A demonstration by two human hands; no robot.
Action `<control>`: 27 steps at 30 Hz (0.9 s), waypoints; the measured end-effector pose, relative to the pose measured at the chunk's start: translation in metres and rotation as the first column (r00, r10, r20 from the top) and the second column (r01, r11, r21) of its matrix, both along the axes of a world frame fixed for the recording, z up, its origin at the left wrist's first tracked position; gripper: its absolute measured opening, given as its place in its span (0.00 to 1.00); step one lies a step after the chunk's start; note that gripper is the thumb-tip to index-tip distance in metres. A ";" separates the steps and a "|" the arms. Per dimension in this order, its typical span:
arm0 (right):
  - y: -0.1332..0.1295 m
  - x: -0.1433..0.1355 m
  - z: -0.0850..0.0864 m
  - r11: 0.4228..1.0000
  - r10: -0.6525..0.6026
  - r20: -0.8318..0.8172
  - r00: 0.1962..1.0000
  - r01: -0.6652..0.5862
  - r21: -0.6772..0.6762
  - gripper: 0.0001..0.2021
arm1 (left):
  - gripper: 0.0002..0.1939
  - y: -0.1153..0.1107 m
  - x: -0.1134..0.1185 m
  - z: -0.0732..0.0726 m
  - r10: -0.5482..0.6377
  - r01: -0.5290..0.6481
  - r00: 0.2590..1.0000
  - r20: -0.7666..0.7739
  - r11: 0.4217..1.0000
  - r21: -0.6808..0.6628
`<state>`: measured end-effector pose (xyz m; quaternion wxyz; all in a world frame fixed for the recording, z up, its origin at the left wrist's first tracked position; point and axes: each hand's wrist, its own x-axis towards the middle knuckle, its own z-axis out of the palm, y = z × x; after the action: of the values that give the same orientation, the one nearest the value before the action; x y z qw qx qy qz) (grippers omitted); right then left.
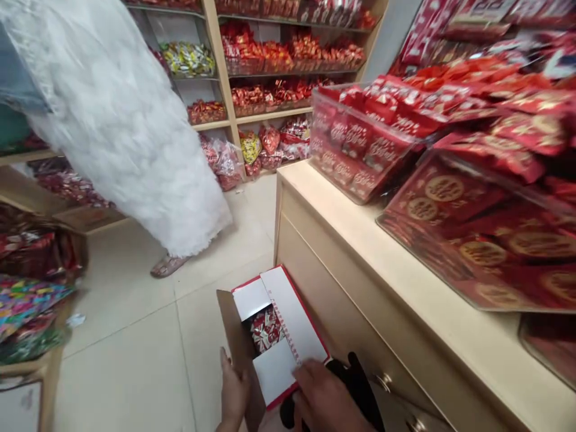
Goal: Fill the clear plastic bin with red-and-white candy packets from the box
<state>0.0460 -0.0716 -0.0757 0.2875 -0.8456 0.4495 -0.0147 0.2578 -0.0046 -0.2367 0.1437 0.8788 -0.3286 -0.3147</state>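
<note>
Below me is a cardboard box [294, 318] with red edges and white flaps. Through the gap between its flaps show red and white wrapped sweets [266, 329]. One long flap [236, 345], brown on its visible side, stands raised on the left. Beside that flap is my left hand [234, 391], fingers stretched out, seemingly against its outer face. My right hand [326, 396] lies at the near right corner, its bent fingers closed on the edge of the white box flap [292, 312]. Its thumb is partly hidden.
A cream drawer cabinet [333, 282] stands to the right, bearing clear bins [360, 150] of red packets. Shelves of wrapped sweets [261, 51] line the back. A person in a long white skirt [130, 132] stands on the tiled floor at left, near bagged sweets [31, 306].
</note>
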 end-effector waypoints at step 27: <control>-0.084 0.022 -0.117 0.988 -0.017 -0.442 0.897 0.084 0.133 0.15 | 0.23 -0.024 0.010 0.036 0.048 -0.048 0.998 -0.039 0.999 0.006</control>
<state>0.0677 -0.1560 -0.1925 0.2404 -0.7913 0.5245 0.2024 0.2683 -0.0290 -0.2003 0.1556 0.8805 -0.3037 -0.3290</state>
